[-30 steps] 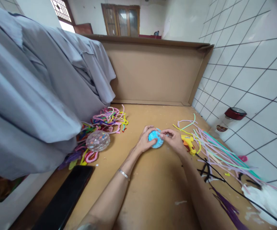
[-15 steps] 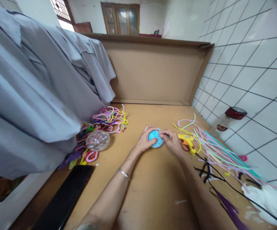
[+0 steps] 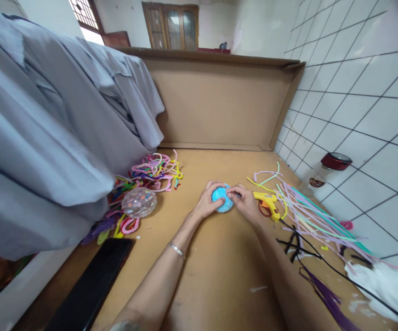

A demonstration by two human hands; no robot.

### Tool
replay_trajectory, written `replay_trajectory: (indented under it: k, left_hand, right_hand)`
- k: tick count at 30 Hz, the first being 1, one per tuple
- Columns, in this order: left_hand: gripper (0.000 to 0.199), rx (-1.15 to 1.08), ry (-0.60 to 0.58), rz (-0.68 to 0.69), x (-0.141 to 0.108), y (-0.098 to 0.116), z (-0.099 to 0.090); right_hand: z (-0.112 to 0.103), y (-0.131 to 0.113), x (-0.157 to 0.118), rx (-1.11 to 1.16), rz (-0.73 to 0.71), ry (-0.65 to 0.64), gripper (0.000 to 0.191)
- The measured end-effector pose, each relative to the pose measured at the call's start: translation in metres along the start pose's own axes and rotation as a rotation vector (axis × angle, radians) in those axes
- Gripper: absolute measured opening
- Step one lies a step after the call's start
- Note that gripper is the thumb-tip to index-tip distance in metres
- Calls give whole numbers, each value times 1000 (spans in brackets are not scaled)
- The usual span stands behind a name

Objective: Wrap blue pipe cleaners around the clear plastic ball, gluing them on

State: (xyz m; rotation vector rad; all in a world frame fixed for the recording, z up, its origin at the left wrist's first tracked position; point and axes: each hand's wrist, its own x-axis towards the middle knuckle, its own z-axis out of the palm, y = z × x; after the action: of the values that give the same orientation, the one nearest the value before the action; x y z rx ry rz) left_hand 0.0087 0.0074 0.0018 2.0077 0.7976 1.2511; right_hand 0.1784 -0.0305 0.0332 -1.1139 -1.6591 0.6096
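Observation:
Near the middle of the table, my left hand (image 3: 208, 201) grips a round, light-blue ball (image 3: 222, 202) that looks wound from fuzzy pipe cleaner, fingers over its far side and thumb across its near face. My right hand (image 3: 243, 200) is at the ball's right edge, thumb and fingertips pinched together against its surface. Whatever lies between those fingertips is too small to make out. Just right of that hand lies a yellow glue gun (image 3: 268, 204), its black cord trailing toward the lower right.
Long pastel pipe cleaners (image 3: 309, 216) and black pieces (image 3: 295, 243) lie on the right. At left are a tangled pipe-cleaner pile (image 3: 157, 170), a clear bumpy bowl (image 3: 139, 202) and a black phone (image 3: 92, 285). A red-lidded jar (image 3: 333, 165) stands by the tiled wall; cardboard (image 3: 219, 105) closes the back.
Both hands stay on the blue ball, with my right fingertips shifted only slightly along its right side. The whole view has drifted a little to the left.

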Motion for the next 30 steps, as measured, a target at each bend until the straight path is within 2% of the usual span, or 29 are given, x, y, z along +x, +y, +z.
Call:
replay_trajectory:
  k: [6, 14, 18, 20, 30]
  left_hand:
    - [36, -33, 18, -12, -2, -6, -1]
    - [39, -32, 3, -31, 0, -1, -5]
    - [48, -69, 19, -95, -2, 1, -6]
    - [46, -91, 15, -99, -2, 0, -5]
    - [32, 41, 9, 81, -1, -4, -8]
  right_hand:
    - [2, -2, -1, 16, -25, 0, 11]
    - [8, 4, 1, 206, 115, 7, 11]
    - [9, 4, 2, 245, 151, 17, 14]
    - [9, 4, 2, 248, 154, 13, 15]
    - [13, 5, 0, 213, 109, 21, 16]
